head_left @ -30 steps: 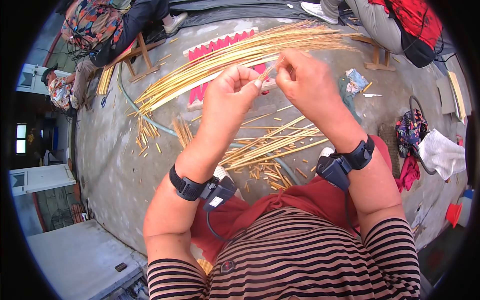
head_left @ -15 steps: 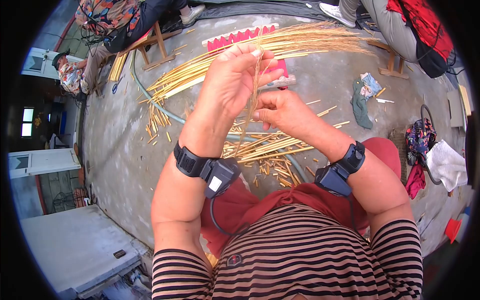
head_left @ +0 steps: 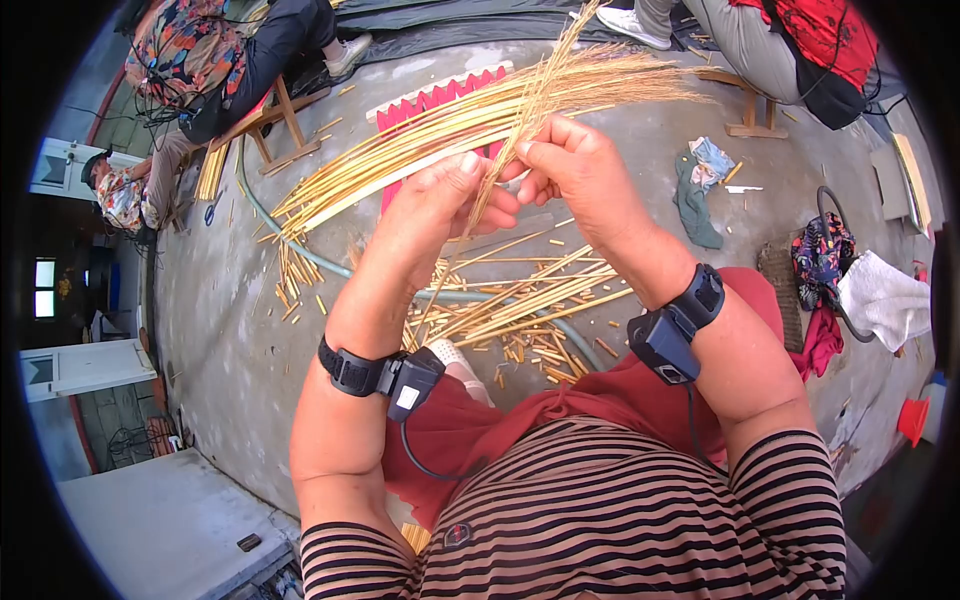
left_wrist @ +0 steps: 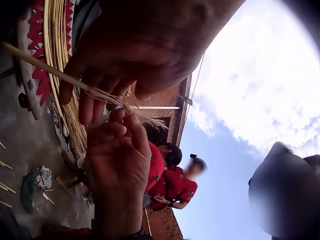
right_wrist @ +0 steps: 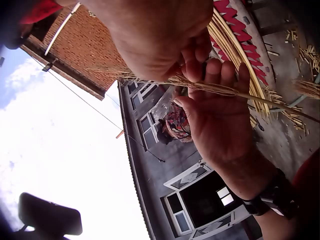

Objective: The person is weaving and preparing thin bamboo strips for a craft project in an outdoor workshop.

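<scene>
Head view: right hand (head_left: 585, 175) is pinching the brushy stalk (head_left: 533, 112) above the left hand (head_left: 425, 205), having been lower earlier | Left wrist: right grip is clamping its tuft (left_wrist: 154, 120) | Right wrist: stalk is lying across the left hand's extended fingers (right_wrist: 228, 77); work seemingly is shifting toward the stalk's tip

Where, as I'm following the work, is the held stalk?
In the head view, the stalk is upper centre, across the left hand and pinched by the right hand, with the bundle behind.
</scene>
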`<state>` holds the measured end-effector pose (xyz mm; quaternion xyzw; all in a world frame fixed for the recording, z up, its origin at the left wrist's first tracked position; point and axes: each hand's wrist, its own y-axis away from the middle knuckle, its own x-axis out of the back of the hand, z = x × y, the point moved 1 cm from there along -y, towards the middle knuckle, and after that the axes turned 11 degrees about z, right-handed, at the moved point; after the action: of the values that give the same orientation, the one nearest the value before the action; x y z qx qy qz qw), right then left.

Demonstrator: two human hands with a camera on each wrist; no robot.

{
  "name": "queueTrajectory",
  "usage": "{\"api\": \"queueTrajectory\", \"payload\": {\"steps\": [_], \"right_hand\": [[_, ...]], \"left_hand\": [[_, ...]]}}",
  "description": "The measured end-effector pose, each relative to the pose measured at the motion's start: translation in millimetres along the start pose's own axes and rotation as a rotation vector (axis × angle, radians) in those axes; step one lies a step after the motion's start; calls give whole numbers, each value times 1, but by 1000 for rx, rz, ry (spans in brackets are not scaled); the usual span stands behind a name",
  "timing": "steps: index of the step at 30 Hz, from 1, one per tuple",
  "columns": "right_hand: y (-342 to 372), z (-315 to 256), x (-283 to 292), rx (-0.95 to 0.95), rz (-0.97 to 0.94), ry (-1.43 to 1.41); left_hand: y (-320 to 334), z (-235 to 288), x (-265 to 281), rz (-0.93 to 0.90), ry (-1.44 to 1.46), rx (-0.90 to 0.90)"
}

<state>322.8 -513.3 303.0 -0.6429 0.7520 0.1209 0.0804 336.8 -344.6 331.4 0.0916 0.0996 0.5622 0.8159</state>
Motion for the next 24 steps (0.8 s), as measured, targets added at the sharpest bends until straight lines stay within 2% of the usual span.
{"api": "queueTrajectory", "payload": {"steps": [1,9,14,18,24], "right_hand": [[-1,-2,2,-7,2,-15],[0,-6,2,-26,-40,-55],[5,-3,0,-21,-93,24],[7,0,-2,0,-133,88],[9,-3,-6,78,-80,126]], "left_hand": [[1,-2,1,-39,-4,10],[-2,-8,7,27,6,22],[2,-6,0,124,57,-22],[2,-8,-2,127,57,-45],[2,-10,-5,141,13,-54]]}}
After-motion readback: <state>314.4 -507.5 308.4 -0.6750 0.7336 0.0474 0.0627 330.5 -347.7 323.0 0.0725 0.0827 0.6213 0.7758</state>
